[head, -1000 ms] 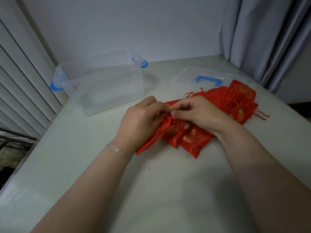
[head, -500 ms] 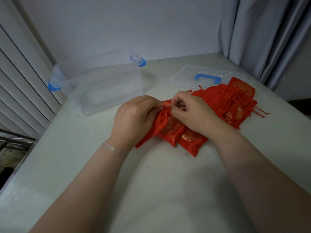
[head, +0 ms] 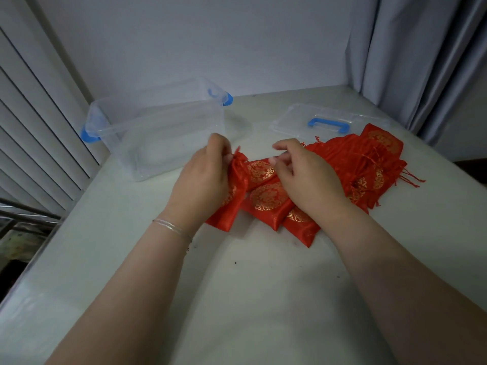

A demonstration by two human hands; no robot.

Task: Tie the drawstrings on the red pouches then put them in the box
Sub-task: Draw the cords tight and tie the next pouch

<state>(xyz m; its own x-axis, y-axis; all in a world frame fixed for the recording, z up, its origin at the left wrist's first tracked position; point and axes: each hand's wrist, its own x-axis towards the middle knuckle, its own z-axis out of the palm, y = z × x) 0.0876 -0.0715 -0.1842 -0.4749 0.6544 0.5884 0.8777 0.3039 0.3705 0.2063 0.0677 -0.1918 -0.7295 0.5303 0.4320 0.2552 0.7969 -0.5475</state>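
Two bare forearms reached up from the lower edge of the view over a pale, off-white surface (head: 263,285), the hands meeting near the middle. The left hand (head: 203,180), a thin silver bracelet (head: 172,227) at its wrist, was seen from the back with its fingers curled forward, pinching the gathered neck of a red satin drawstring pouch with gold round patterns (head: 234,191). That pouch ran from the fingertips at about 12 o'clock of the hand down towards 6 o'clock, partly hidden beneath the palm.

The right hand (head: 305,180) hovered just to the right, at 3 o'clock from the left one, with its thumb stretched out towards 10 o'clock and its fingers curled loosely inwards; whether it held a thin cord could not be told. Beneath it and between the two hands lay more of the same red pouches, overlapping. A loose pile of red and gold pouches (head: 369,164) with frayed cords spread away at 2 o'clock from the right hand.

A clear plastic storage box with blue clips (head: 126,119) stood open at 11 o'clock from the left hand, near it but apart. Its clear flat lid with a blue handle (head: 329,125) lay at 1 o'clock, just behind the pile. Grey curtains (head: 421,61) hung at the far right.
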